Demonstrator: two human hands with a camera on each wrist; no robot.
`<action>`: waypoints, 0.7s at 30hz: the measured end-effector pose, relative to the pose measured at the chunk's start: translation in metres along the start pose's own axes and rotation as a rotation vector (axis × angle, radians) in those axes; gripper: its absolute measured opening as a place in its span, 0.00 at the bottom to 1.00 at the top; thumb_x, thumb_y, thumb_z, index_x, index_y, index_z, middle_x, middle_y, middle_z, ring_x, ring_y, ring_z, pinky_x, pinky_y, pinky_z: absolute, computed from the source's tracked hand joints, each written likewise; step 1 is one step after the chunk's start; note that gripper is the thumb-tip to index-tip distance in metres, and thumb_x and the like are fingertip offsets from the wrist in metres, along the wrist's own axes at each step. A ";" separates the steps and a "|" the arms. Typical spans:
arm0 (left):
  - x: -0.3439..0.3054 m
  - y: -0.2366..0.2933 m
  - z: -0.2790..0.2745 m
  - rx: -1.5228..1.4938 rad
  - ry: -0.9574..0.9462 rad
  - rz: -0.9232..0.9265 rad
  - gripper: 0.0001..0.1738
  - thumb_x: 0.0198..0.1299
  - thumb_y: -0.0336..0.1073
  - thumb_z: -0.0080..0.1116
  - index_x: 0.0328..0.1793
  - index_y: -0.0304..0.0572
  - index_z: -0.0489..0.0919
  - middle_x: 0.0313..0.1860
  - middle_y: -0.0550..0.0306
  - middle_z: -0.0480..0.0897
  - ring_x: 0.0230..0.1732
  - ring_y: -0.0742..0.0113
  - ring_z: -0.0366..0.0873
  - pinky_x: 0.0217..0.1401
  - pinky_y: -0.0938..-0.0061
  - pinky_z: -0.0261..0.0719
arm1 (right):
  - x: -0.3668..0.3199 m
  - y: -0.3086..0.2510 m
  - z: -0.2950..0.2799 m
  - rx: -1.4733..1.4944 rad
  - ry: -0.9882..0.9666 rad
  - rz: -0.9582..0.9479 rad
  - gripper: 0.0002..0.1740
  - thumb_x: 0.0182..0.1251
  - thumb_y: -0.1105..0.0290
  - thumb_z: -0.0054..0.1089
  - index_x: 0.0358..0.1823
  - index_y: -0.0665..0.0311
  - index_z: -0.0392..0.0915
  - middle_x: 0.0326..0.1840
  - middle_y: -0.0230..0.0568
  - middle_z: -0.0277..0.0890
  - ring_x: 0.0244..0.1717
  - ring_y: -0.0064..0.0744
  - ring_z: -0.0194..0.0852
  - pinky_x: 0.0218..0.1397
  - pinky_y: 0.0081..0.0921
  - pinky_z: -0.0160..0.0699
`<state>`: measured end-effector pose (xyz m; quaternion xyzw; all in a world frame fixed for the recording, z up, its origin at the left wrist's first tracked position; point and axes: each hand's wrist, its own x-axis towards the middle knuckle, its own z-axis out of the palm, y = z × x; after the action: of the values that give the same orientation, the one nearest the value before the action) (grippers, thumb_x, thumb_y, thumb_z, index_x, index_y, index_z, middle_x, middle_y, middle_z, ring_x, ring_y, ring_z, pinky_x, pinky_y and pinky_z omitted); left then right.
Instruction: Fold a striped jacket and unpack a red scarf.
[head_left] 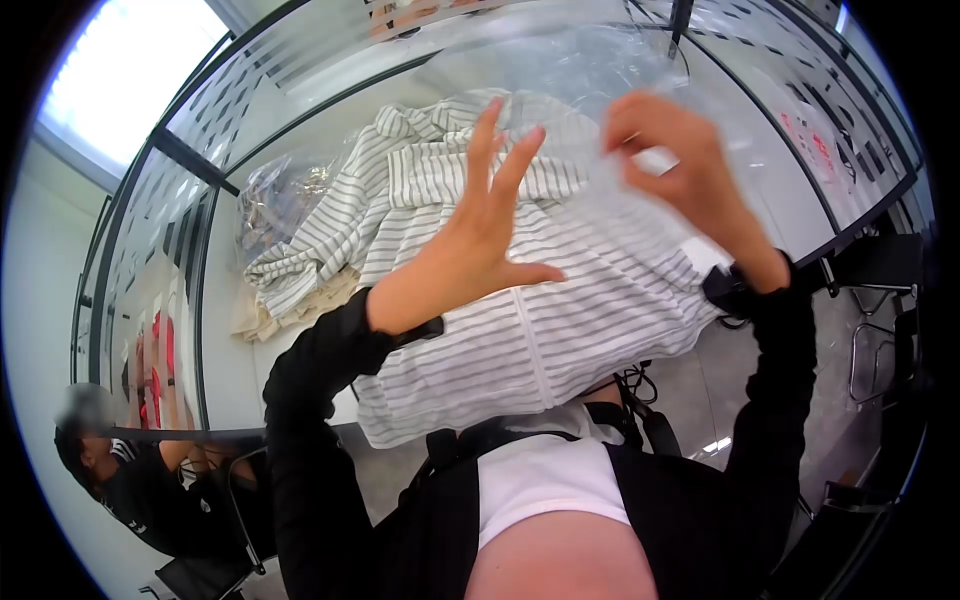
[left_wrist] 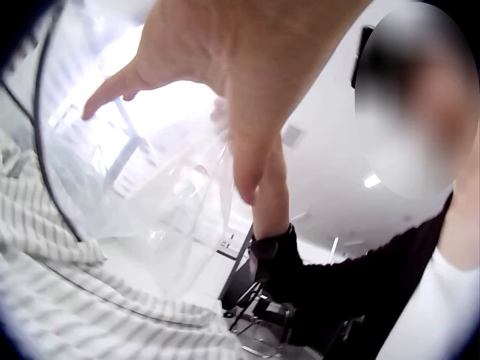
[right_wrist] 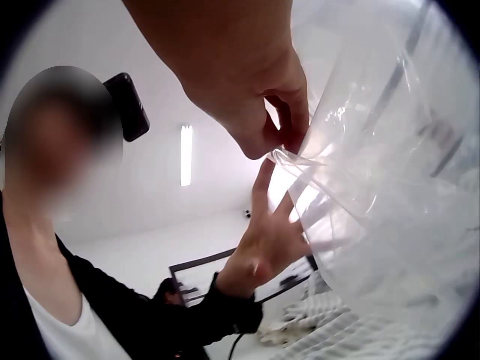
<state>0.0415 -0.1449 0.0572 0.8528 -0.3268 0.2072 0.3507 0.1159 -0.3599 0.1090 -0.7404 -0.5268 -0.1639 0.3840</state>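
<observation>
A clear plastic bag (right_wrist: 375, 217) hangs from my right hand (right_wrist: 247, 97), whose thumb and fingers pinch its edge. In the head view my right hand (head_left: 685, 165) is raised over the right part of a white and grey striped garment (head_left: 600, 290). My left hand (head_left: 470, 235) is held above the garment with its fingers spread and nothing in them; the left wrist view shows this hand (left_wrist: 225, 67) beside the transparent bag (left_wrist: 172, 217). The garment lies across the table, its lower edge hanging over the front.
A bagged item (head_left: 275, 205) and beige cloth (head_left: 300, 310) lie on the table's left. More clear plastic (head_left: 590, 65) lies behind the garment. A person (head_left: 150, 490) sits at lower left. Chairs (head_left: 880, 345) stand at the right.
</observation>
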 end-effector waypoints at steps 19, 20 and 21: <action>-0.115 -0.094 -0.377 1.497 1.312 -1.029 0.45 0.51 0.60 0.54 0.69 0.49 0.49 0.57 0.12 0.54 0.53 0.28 0.65 0.54 0.48 0.66 | -0.015 0.000 0.063 0.335 -0.371 0.084 0.09 0.56 0.73 0.56 0.39 0.65 0.74 0.30 0.36 0.76 0.31 0.29 0.75 0.37 0.24 0.73; -0.134 -0.093 -0.403 1.459 1.140 -1.319 0.50 0.48 0.63 0.55 0.71 0.52 0.45 0.58 0.12 0.54 0.56 0.26 0.63 0.57 0.48 0.65 | -0.017 0.002 0.066 0.308 -0.419 0.023 0.10 0.56 0.71 0.56 0.40 0.64 0.75 0.30 0.35 0.77 0.31 0.30 0.75 0.36 0.25 0.73; -0.141 -0.091 -0.407 1.418 0.925 -1.355 0.49 0.48 0.62 0.56 0.72 0.56 0.46 0.54 0.17 0.62 0.55 0.29 0.66 0.54 0.49 0.67 | -0.019 0.002 0.068 0.291 -0.434 -0.017 0.09 0.56 0.70 0.55 0.39 0.63 0.75 0.27 0.35 0.77 0.28 0.32 0.75 0.35 0.26 0.72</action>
<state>-0.0440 0.2610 0.2049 0.7039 0.5702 0.4135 -0.0914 0.0992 -0.3222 0.0512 -0.6907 -0.6211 0.0731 0.3631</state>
